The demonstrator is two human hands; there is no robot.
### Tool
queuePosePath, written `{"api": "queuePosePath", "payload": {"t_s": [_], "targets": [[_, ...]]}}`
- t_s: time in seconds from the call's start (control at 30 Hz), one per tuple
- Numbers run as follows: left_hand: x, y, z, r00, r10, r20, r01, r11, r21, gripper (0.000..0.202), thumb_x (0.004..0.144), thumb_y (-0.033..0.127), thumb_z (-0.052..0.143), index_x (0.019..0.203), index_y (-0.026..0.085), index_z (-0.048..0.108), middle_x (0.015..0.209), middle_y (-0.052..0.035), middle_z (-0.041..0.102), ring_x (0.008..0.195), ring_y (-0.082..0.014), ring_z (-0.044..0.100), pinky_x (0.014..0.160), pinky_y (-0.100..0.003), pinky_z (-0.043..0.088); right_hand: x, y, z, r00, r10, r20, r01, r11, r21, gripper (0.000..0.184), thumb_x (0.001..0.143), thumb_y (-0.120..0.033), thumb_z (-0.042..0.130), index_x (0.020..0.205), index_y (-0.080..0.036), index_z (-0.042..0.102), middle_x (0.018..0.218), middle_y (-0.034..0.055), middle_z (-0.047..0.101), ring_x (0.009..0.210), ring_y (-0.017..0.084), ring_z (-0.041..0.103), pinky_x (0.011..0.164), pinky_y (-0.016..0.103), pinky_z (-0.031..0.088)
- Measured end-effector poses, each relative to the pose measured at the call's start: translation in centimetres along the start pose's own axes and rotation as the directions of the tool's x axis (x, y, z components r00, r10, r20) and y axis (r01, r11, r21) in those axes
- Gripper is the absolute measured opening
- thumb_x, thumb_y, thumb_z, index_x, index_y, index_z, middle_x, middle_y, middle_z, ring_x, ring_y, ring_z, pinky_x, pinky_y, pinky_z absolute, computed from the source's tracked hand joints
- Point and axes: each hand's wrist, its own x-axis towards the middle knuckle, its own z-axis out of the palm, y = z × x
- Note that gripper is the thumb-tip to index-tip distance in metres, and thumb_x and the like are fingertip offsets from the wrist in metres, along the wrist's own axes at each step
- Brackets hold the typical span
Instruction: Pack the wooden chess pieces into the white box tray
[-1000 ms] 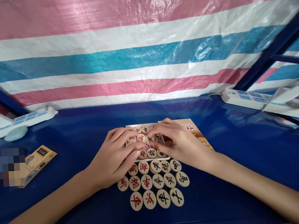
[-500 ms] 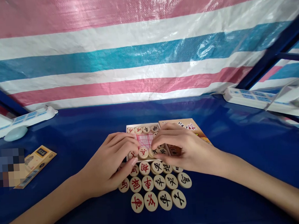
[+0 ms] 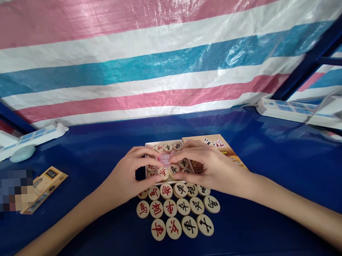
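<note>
Over an open white box (image 3: 147, 179) both hands meet at its near side. My left hand (image 3: 127, 173) has its thumb and fingertips at a round xiangqi piece with a red character (image 3: 163, 173). A xiangqi piece with a black character (image 3: 173, 170) is between the thumb and fingers of my right hand (image 3: 208, 164). These two pieces are side by side. More pieces line the box's edges around a pink-lined sheet (image 3: 164, 158), partly hidden by my fingers. Just in front, several red-lettered pieces (image 3: 170, 208) and black-lettered pieces (image 3: 190, 226) lie in rows.
A printed box lid (image 3: 228, 149) lies right of the box, partly under my right hand. Power strips (image 3: 44, 135) (image 3: 291, 113) sit at both back corners. A pale rounded object (image 3: 22, 153) and a yellow packet (image 3: 45, 187) lie left on the blue table (image 3: 108, 240).
My left fingers have moved from the corner piece onto the red-lettered piece beside it. The black-lettered piece in my right hand now shows more fully. The camera view has shifted slightly.
</note>
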Motion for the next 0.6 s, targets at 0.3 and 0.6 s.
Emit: {"api": "queuePosePath", "payload": {"t_s": [0.3, 0.6], "targets": [[0.0, 0.3, 0.4, 0.995, 0.019, -0.101, -0.016, 0.999, 0.031, 0.019, 0.087, 0.031, 0.070, 0.106, 0.031, 0.069, 0.120, 0.0026, 0.065, 0.117, -0.0185, 0.056, 0.103, -0.041, 0.043, 0.3, -0.3, -0.5, 0.999, 0.030, 0.038, -0.029, 0.999, -0.019, 0.023, 0.085, -0.039, 0.071, 0.104, -0.026, 0.068, 0.106, -0.0005, 0.071, 0.101, 0.019, 0.064, 0.105, 0.042, 0.037], [-0.9, 1.3, 0.3, 0.966, 0.112, -0.234, -0.104, 0.993, 0.047, 0.022, 0.084, 0.027, 0.073, 0.105, 0.027, 0.068, 0.111, 0.0011, 0.068, 0.110, -0.0175, 0.059, 0.097, -0.037, 0.046, -0.2, -1.5, -0.5, 0.988, -0.046, -0.148, 0.042, 0.999, -0.033, 0.025, 0.085, -0.029, 0.070, 0.109, -0.024, 0.066, 0.101, -0.0002, 0.072, 0.095, 0.017, 0.063, 0.085, 0.034, 0.048]]}}
